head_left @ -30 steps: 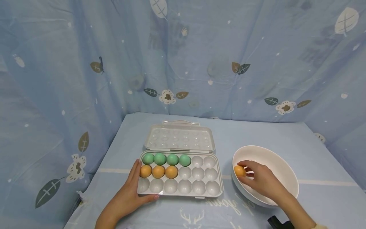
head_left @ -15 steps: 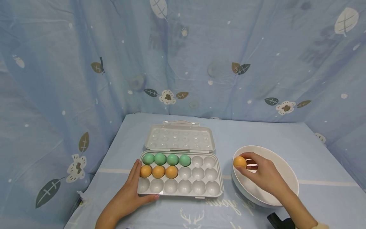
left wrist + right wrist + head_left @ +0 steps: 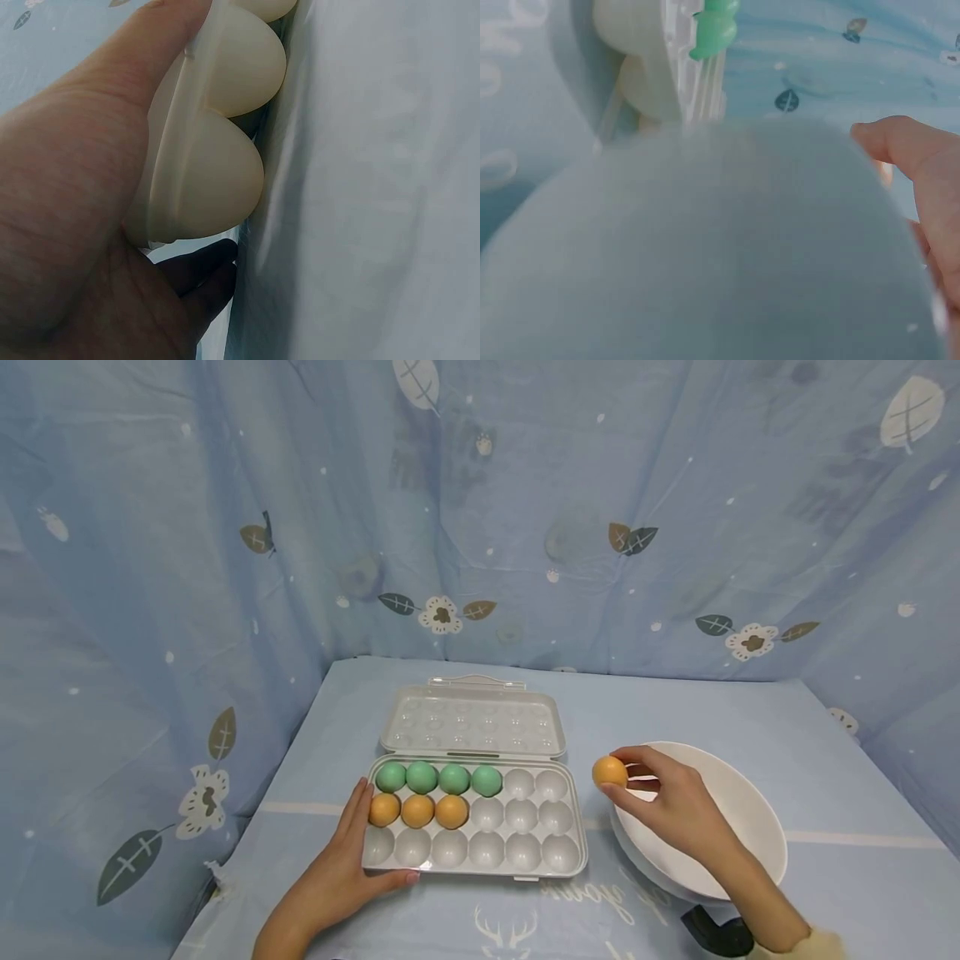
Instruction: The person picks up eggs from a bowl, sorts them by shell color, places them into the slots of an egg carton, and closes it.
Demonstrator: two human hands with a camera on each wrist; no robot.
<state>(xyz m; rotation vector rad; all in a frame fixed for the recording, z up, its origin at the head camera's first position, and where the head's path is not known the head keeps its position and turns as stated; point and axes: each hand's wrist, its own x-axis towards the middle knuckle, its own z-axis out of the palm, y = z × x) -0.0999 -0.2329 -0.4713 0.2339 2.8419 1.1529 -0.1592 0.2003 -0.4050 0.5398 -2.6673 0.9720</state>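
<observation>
An egg tray [image 3: 504,849] of pale plastic lies on the table with its lid [image 3: 472,720] folded back. Several green balls [image 3: 453,778] fill the left part of its back row, and 3 orange balls [image 3: 417,811] sit at the left of the middle row. My left hand [image 3: 333,877] grips the tray's front left corner, thumb along the front edge; the left wrist view shows the rounded undersides of the cups [image 3: 217,180]. Between thumb and fingertips my right hand [image 3: 675,802] pinches an orange ball [image 3: 610,772] above the left rim of the white bowl [image 3: 738,827].
A black strap-like piece [image 3: 716,932] is near the right forearm, in front of the bowl. Behind the table [image 3: 675,710] hangs a blue patterned curtain [image 3: 540,527]. The bowl's wall [image 3: 720,247] fills much of the right wrist view.
The right hand has lifted the orange ball from inside the bowl and carried it up and left past the rim. The left hand and tray stay in place.
</observation>
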